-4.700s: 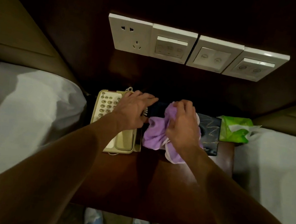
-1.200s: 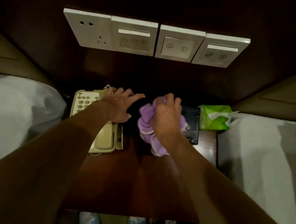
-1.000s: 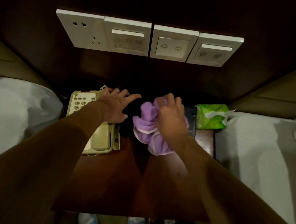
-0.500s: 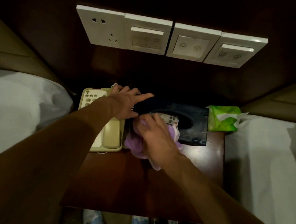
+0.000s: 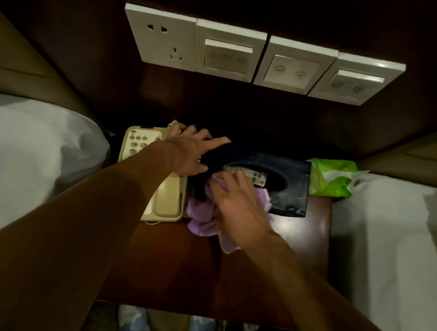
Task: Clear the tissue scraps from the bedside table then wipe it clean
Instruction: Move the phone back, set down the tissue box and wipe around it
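Beside the telephone [image 5: 152, 175], right hand [image 5: 236, 205] clenched on purple cloth [image 5: 203, 220] wipes the surface [image 5: 208, 278] — left hand [image 5: 188, 152], released, steadies the black box [image 5: 291, 185] — next, likely sweep forward.

A crumpled lilac cloth [image 5: 204, 217] lies bunched on the dark reddish wooden bedside table [image 5: 306, 236], at its far middle.

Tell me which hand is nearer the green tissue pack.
Right. The right hand presses the purple cloth by the black box, toward the green tissue pack; the left hand rests on the phone, farther off.
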Motion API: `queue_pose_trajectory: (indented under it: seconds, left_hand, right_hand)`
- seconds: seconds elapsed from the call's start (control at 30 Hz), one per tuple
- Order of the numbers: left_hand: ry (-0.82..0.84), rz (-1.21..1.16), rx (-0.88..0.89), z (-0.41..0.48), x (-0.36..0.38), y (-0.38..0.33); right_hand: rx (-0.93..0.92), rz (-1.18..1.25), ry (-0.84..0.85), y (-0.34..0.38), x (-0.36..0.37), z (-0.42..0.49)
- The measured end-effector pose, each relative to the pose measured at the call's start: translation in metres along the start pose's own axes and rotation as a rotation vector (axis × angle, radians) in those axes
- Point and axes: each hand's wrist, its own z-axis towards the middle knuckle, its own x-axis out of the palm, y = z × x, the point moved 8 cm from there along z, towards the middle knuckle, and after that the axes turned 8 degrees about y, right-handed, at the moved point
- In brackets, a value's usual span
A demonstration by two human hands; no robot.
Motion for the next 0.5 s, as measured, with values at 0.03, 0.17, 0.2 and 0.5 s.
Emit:
queue_pose_trajectory:
  seconds: [0.03, 0.17, 0.2, 0.5]
  left_hand:
    - [0.002, -0.008, 0.000, 0.000, 0.000, -0.001]
    - [-0.011, -0.040, 0.009, -0.002, -0.001, -0.001]
    - [-0.015, -0.046, 0.008, -0.002, 0.000, -0.001]
    - [-0.001, 0.009, -0.041, -0.001, -0.004, -0.006]
  right_hand:
    - [0.062, 0.015, -0.047, -0.013, -0.002, -0.005]
    - [0.312, 0.043, -0.182, -0.078, 0.014, -0.049]
    - [0.388, 0.073, -0.244, -0.091, 0.016, -0.062]
    - [0.350, 0.123, -0.248, -0.011, 0.013, -0.014]
